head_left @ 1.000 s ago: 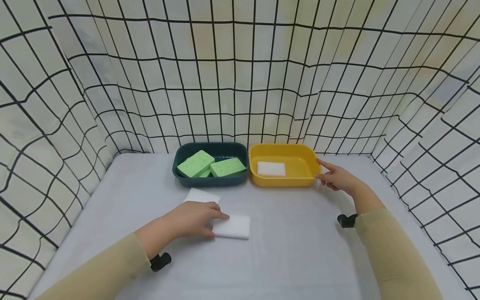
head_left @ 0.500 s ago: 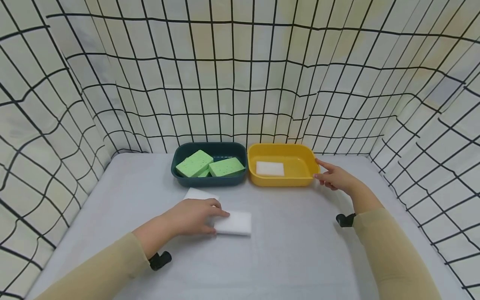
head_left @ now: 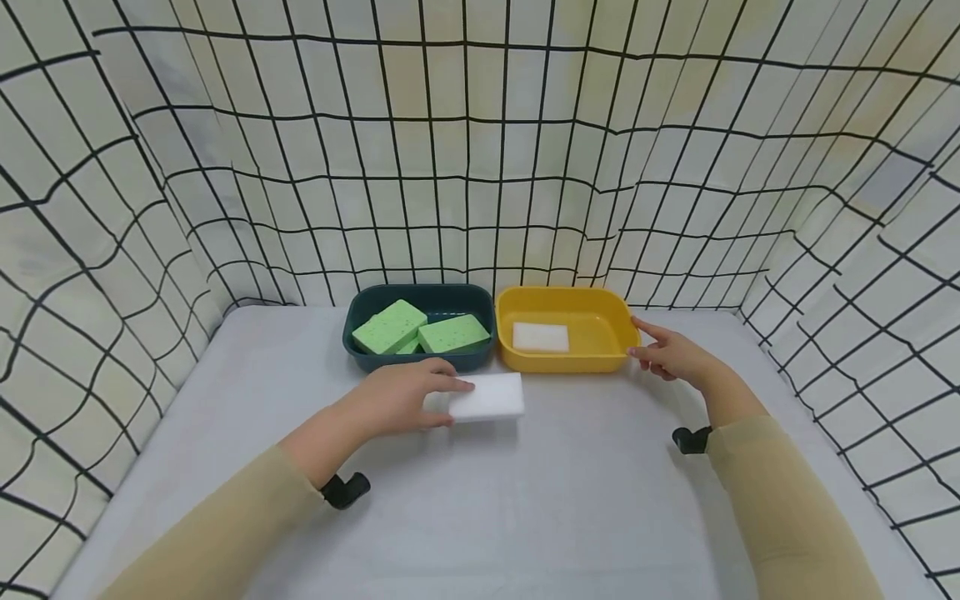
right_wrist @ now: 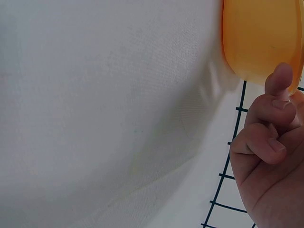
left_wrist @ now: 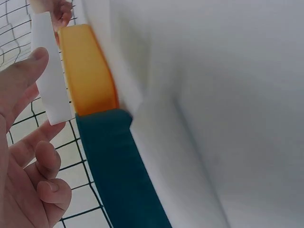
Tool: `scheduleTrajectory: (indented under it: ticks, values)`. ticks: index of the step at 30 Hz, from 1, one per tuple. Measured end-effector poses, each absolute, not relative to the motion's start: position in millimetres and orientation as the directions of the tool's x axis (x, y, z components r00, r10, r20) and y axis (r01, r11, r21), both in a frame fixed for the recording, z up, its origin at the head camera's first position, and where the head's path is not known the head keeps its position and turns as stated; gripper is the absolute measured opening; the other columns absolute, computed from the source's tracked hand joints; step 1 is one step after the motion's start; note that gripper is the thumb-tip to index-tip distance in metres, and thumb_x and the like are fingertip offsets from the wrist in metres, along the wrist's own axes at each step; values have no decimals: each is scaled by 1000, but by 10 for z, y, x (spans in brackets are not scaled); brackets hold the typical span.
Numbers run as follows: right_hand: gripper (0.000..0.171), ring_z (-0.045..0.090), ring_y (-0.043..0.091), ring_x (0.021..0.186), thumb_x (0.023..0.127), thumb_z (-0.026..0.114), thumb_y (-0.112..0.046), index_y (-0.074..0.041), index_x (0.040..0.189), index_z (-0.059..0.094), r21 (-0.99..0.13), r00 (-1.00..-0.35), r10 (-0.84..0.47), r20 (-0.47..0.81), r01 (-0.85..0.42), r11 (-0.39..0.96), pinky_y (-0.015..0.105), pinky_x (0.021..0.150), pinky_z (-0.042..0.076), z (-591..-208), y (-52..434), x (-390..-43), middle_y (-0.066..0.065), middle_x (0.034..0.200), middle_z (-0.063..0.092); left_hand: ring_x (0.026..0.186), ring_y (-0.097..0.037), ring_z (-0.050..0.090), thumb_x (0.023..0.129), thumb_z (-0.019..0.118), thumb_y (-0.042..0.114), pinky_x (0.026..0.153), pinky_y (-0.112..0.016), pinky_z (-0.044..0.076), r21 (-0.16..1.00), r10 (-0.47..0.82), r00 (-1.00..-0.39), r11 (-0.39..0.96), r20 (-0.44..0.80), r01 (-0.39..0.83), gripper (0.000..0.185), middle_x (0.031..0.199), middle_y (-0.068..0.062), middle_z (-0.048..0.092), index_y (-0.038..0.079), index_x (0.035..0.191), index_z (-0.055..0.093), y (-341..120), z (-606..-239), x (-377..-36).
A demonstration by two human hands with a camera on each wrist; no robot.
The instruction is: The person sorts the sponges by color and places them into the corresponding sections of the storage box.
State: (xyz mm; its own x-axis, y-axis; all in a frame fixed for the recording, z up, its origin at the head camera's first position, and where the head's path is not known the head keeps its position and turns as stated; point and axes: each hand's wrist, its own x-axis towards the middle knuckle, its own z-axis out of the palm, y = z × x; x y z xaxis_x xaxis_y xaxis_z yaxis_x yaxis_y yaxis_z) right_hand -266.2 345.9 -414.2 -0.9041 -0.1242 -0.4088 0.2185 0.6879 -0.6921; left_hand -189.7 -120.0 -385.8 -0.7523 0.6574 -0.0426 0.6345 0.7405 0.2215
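My left hand (head_left: 401, 400) pinches a flat white sponge (head_left: 487, 397) between thumb and fingers. The sponge is raised over the table in front of the two containers; in the left wrist view it stands edge-on beside the yellow tray (left_wrist: 90, 71). My right hand (head_left: 671, 358) holds the right end of that yellow tray (head_left: 570, 364), index finger at the back corner and thumb at the front one. Inside the tray lies another white sponge (head_left: 540, 337). A further white sponge (left_wrist: 175, 161) rests on the table by the dark green tray, covered by my left hand in the head view.
The dark green tray (head_left: 356, 354) sits left of the yellow one and carries several green sponges (head_left: 390, 327). Black netting (head_left: 465, 179) over pale cloth walls the white table (head_left: 570, 500) at the back and sides. Each wrist wears a small black camera (head_left: 347, 490).
My left hand has lifted the white sponge off the table and carried it forward and right, toward the trays. My right hand stays at the yellow tray's end.
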Motion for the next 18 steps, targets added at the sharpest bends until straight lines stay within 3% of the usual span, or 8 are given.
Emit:
scheduleTrajectory:
  ticks: [11, 18]
  values:
    - [83, 47, 21, 66, 94, 65, -47, -34, 160, 15, -697, -904, -122, -409, 224, 681, 26, 61, 40, -4156, 3442, -2675, 16, 91, 60, 109, -15, 57, 87, 74, 49, 91, -36, 52, 291, 620, -785, 752, -6, 592, 50, 138, 9, 53, 43, 135, 60, -907, -3770, -2231]
    - [83, 46, 21, 65, 94, 65, -48, -36, 160, 15, -694, -905, -125, -408, 217, 687, 26, 59, 39, -4159, 3461, -2687, 16, 90, 60, 123, -16, 50, 86, 71, 55, 102, -41, 46, 347, 584, -811, 767, -30, 540, 53, 142, 10, 50, 45, 136, 58, -664, -3747, -2475]
